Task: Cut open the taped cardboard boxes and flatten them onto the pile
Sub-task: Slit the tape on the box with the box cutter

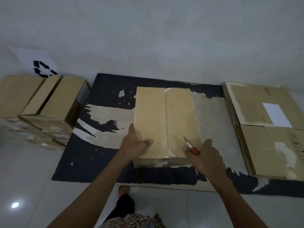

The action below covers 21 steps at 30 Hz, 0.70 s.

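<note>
Far left, by the wall, stands a stack of closed brown cardboard boxes (42,102) on the white tiled floor (24,170), with a white sheet printed with a black recycling symbol (38,65) leaning on the wall behind them. They sit just off the left edge of the worn black mat with torn pale patches (92,162) that carries my work.

My left hand (134,143) lies at the near left corner of the long tan cardboard box sealed with clear tape (164,119). The fingers wrap down the box's left side while the thumb presses flat on top, so the hand grips that corner. The box rests in the middle of the mat, its long axis running away from me, and a shiny strip of tape follows the centre seam from the far end to the near end.

My right hand (205,157) is at the near right corner of the box, fingers curled tight around a red-handled box cutter (191,146). The blade end points up and left, lying over the top face just right of the seam; I cannot tell whether it touches the cardboard.

At the mat's right edge lies the pile of flattened brown cardboard sheets (266,132), the top one bearing a white rectangular label (276,115).
</note>
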Each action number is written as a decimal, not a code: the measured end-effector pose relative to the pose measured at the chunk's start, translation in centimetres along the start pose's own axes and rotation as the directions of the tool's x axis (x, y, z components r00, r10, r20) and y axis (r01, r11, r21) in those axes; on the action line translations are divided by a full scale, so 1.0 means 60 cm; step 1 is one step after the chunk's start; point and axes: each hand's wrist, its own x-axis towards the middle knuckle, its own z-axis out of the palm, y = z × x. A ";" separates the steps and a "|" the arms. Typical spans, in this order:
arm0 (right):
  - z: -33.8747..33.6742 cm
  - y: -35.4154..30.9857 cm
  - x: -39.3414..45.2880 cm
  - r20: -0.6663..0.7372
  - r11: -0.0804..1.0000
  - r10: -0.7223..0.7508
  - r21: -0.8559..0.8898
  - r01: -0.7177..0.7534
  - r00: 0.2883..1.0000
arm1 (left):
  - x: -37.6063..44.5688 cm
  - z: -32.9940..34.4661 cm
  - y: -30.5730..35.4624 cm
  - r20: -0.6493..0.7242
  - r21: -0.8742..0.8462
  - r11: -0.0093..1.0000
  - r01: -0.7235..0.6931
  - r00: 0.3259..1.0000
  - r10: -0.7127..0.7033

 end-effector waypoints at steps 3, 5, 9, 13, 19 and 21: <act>-0.003 0.013 -0.032 0.065 0.996 -0.083 0.031 0.081 0.994 | 0.010 -0.018 0.008 -0.044 0.162 0.976 -0.143 0.987 0.152; -0.008 0.019 -0.047 0.060 0.994 -0.105 0.043 0.102 0.993 | 0.011 -0.030 0.004 0.038 0.254 0.929 -0.270 0.962 0.270; -0.025 0.015 -0.075 -0.001 0.977 -0.213 0.019 0.213 0.977 | 0.016 -0.041 -0.017 0.379 0.580 0.664 -0.471 0.878 0.292; -0.008 -0.009 -0.111 0.102 0.876 -0.468 -0.079 0.476 0.878 | 0.018 -0.049 -0.023 0.367 0.577 0.636 -0.513 0.858 0.359; 0.058 -0.021 -0.123 0.034 0.810 -0.567 -0.163 0.564 0.823 | 0.006 -0.052 -0.022 0.420 0.635 0.531 -0.562 0.827 0.374; 0.065 -0.030 -0.123 -0.002 0.814 -0.566 -0.161 0.558 0.825 | 0.002 -0.051 -0.013 0.433 0.674 0.488 -0.555 0.831 0.348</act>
